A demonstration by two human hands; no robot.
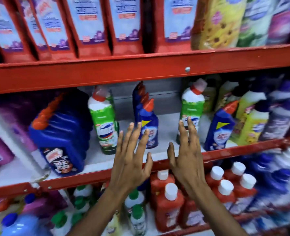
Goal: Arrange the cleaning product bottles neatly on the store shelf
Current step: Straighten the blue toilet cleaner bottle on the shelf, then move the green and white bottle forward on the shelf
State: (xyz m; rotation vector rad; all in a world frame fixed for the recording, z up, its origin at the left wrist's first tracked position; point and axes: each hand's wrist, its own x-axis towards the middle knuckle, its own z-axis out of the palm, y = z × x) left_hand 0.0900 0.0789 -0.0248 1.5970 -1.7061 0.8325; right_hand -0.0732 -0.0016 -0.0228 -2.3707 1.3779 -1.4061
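On the middle shelf [98, 162] stand a large blue jug [60, 135], a green-and-white bottle [104, 123], a row of small blue bottles [149, 126], a second green-and-white bottle [191, 108] and another blue bottle [220, 128]. My left hand [132, 154] is raised with fingers spread in front of the small blue bottles, holding nothing. My right hand [187, 150] is also spread wide, its fingertips over the lower part of the second green-and-white bottle. Neither hand grips a bottle.
Red cartons [89, 26] and flowery packs [217, 23] fill the top shelf. Yellow and purple bottles [255, 121] crowd the middle shelf's right end, purple ones the left. Below are red bottles with white caps [169, 203] and green-capped bottles [134, 201]. The image is blurred at the edges.
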